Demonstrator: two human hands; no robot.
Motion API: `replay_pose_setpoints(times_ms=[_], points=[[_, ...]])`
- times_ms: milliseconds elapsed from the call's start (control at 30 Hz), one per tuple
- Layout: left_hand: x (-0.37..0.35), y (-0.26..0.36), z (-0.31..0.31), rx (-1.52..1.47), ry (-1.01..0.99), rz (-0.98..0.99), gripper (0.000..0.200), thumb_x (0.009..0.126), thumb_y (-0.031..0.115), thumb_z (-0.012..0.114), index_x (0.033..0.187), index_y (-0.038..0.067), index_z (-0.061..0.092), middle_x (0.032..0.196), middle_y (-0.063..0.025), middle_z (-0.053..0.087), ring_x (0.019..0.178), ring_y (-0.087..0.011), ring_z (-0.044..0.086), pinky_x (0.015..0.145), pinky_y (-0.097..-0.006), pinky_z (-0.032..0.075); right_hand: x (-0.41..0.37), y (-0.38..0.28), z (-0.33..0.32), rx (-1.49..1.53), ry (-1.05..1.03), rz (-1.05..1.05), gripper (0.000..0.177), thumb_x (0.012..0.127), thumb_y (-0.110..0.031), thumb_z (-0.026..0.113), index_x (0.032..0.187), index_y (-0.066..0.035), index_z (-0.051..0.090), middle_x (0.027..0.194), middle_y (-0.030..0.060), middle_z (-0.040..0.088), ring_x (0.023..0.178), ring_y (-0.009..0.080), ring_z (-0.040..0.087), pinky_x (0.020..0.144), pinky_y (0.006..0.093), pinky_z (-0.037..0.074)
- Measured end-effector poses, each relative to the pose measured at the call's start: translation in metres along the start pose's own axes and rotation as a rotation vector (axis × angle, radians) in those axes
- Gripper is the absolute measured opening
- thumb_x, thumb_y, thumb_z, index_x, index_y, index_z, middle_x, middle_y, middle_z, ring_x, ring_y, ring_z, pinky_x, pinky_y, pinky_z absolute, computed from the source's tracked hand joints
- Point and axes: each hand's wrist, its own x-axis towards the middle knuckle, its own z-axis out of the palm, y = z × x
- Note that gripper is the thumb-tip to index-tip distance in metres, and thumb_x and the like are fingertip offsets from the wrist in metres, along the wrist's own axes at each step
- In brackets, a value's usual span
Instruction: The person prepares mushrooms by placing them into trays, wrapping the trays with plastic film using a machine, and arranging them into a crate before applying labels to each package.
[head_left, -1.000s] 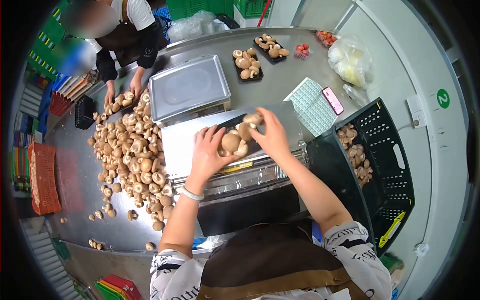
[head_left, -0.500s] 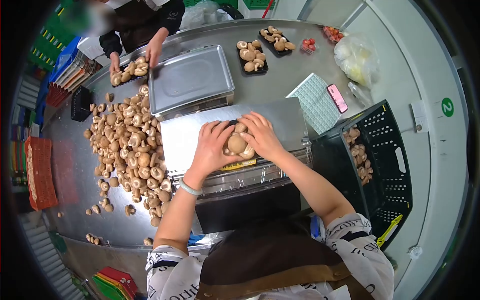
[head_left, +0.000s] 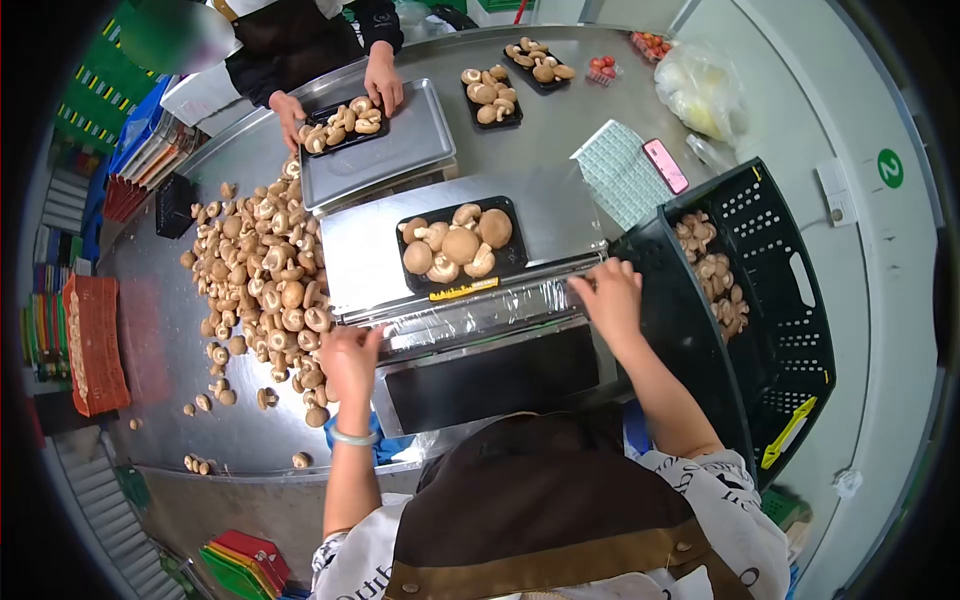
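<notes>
A black tray of brown mushrooms [head_left: 460, 245] lies on the metal plate [head_left: 560, 205] of the wrapping machine, with a yellow label strip [head_left: 464, 289] along its near edge. Clear film [head_left: 470, 318] spans the roller in front of the tray. At the film's left end is my left hand [head_left: 350, 358], its thumb and fingers pinched together at the film's edge. My right hand [head_left: 610, 295] is at the right end, thumb and fingers closed on the film's other edge. Neither hand touches the tray.
Loose mushrooms [head_left: 265, 265] are heaped at left. Across the table, a co-worker's hands [head_left: 383, 80] hold a mushroom tray [head_left: 342, 126] over a metal pan [head_left: 420, 140]. Two filled trays [head_left: 490, 97], a pink phone [head_left: 665, 166] and a dark crate [head_left: 780, 330] stand at right.
My hands have left the mushrooms and moved apart to both ends of the film. The co-worker's tray has moved right, onto the metal pan. The view has shifted slightly.
</notes>
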Motion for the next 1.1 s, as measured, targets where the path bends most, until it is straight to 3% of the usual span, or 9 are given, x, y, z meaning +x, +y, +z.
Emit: replay_pose_setpoints(times_ms=[133, 233, 300, 467, 533, 633, 767, 1000, 1100], points=[[-0.011, 0.02, 0.036, -0.089, 0.014, 0.019, 0.025, 0.074, 0.023, 0.076, 0.071, 0.001, 0.065, 0.068, -0.0118, 0.056, 0.069, -0.0338, 0.054, 0.062, -0.0416, 0.04, -0.007, -0.009, 0.046, 0.229, -0.035, -0.085, 0.024, 0.084, -0.026, 0.068, 0.078, -0.003, 0.066, 0.083, 0.009, 0.061, 0.084, 0.0263, 0.056, 0.078, 0.0399, 0.04], [0.011, -0.007, 0.004, -0.767, -0.617, -0.447, 0.02, 0.09, 0.018, 0.061, 0.077, 0.003, 0.058, 0.071, -0.001, 0.053, 0.071, -0.0155, 0.05, 0.065, -0.0286, 0.04, 0.005, 0.001, 0.011, 0.724, -0.444, 0.107, 0.023, 0.09, -0.021, 0.061, 0.076, -0.002, 0.062, 0.074, 0.0055, 0.059, 0.07, 0.0212, 0.054, 0.068, 0.0318, 0.041], [0.026, 0.003, -0.045, -1.166, -0.62, -0.427, 0.018, 0.093, 0.015, 0.054, 0.077, 0.007, 0.055, 0.068, 0.0015, 0.049, 0.064, -0.0114, 0.046, 0.061, -0.025, 0.038, 0.005, 0.018, -0.022, 1.413, -0.64, 0.2, 0.019, 0.095, -0.018, 0.054, 0.083, -0.004, 0.055, 0.07, -0.0024, 0.049, 0.063, 0.0088, 0.043, 0.057, 0.0233, 0.034], [0.086, 0.03, -0.101, -1.759, -0.545, -0.277, 0.02, 0.097, 0.025, 0.052, 0.087, 0.008, 0.052, 0.074, -0.0091, 0.058, 0.073, -0.0189, 0.057, 0.071, -0.0299, 0.046, 0.055, -0.019, -0.072, 2.189, -0.442, -0.163, 0.015, 0.098, -0.017, 0.05, 0.089, -0.005, 0.051, 0.076, 0.0056, 0.055, 0.071, 0.0138, 0.049, 0.065, 0.029, 0.039], [0.115, 0.057, -0.084, -1.855, -0.294, -0.236, 0.021, 0.099, 0.026, 0.049, 0.091, 0.007, 0.052, 0.092, -0.0154, 0.063, 0.093, -0.0244, 0.06, 0.087, -0.0354, 0.047, 0.088, -0.06, -0.08, 2.191, -0.004, 0.236, 0.012, 0.098, -0.015, 0.048, 0.093, -0.005, 0.05, 0.089, 0.0127, 0.063, 0.086, 0.0204, 0.057, 0.079, 0.0344, 0.045], [0.158, 0.051, 0.001, -1.47, -0.181, -0.023, 0.025, 0.101, 0.026, 0.047, 0.094, 0.003, 0.052, 0.119, -0.0187, 0.06, 0.117, -0.0261, 0.053, 0.105, -0.0374, 0.037, 0.143, -0.069, -0.009, 1.516, 0.007, -0.029, 0.013, 0.1, -0.014, 0.044, 0.096, -0.002, 0.049, 0.109, 0.0126, 0.066, 0.103, 0.0221, 0.06, 0.093, 0.0358, 0.046], [0.152, 0.035, 0.078, -0.622, -0.406, -0.008, 0.013, 0.098, 0.016, 0.05, 0.093, 0.004, 0.052, 0.101, -0.0021, 0.061, 0.089, -0.0139, 0.054, 0.083, -0.0272, 0.043, 0.165, -0.062, 0.078, 0.768, -0.224, -0.099, 0.019, 0.097, -0.022, 0.049, 0.103, -0.003, 0.05, 0.099, 0.0216, 0.064, 0.093, 0.0394, 0.061, 0.077, 0.0454, 0.047], [0.14, 0.044, 0.04, -0.968, -0.804, -0.216, 0.028, 0.098, 0.025, 0.053, 0.1, -0.002, 0.059, 0.083, -0.0022, 0.059, 0.076, -0.0106, 0.049, 0.071, -0.0252, 0.043, 0.149, -0.059, 0.031, 0.664, -0.838, -0.166, 0.045, 0.09, -0.043, 0.059, 0.098, 0.0, 0.066, 0.087, 0.0173, 0.065, 0.08, 0.0355, 0.061, 0.074, 0.0402, 0.048], [0.103, 0.038, 0.039, -0.774, -0.728, -0.104, 0.042, 0.1, 0.034, 0.048, 0.092, -0.005, 0.061, 0.08, -0.0088, 0.059, 0.076, -0.0135, 0.048, 0.072, -0.0298, 0.042, 0.102, -0.045, 0.057, 0.731, -0.335, -0.381, 0.044, 0.092, -0.042, 0.058, 0.099, 0.001, 0.064, 0.083, 0.0168, 0.065, 0.078, 0.0348, 0.061, 0.071, 0.038, 0.047]])
